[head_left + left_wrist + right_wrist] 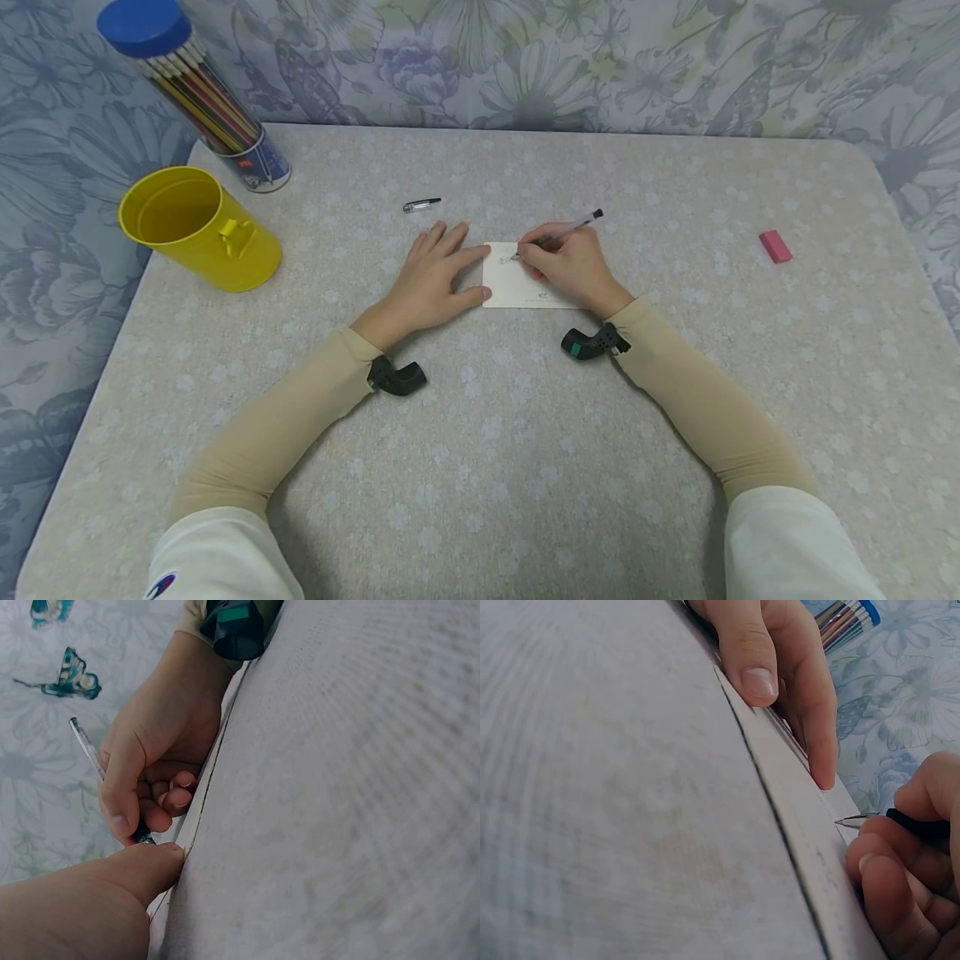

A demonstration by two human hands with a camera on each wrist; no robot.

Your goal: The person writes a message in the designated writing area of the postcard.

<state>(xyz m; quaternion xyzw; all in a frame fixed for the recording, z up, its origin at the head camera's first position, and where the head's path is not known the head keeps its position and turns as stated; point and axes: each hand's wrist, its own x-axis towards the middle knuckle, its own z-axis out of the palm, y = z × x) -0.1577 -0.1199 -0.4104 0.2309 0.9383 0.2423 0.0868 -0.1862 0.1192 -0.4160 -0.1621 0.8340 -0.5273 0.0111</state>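
One pen (583,220) pinched in right fingers (542,260); left fingers (469,256) spread, touching card (510,289)

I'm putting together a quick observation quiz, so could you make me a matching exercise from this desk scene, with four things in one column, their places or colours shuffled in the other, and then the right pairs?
Column one
1. pen
2. pen cap
3. eraser
4. mug

Column two
A. yellow, on the left part of the table
B. lying just beyond the fingertips of the left hand
C. pink, on the right part of the table
D. gripped in the right hand, over the card

Pairs: 1-D, 2-B, 3-C, 4-A
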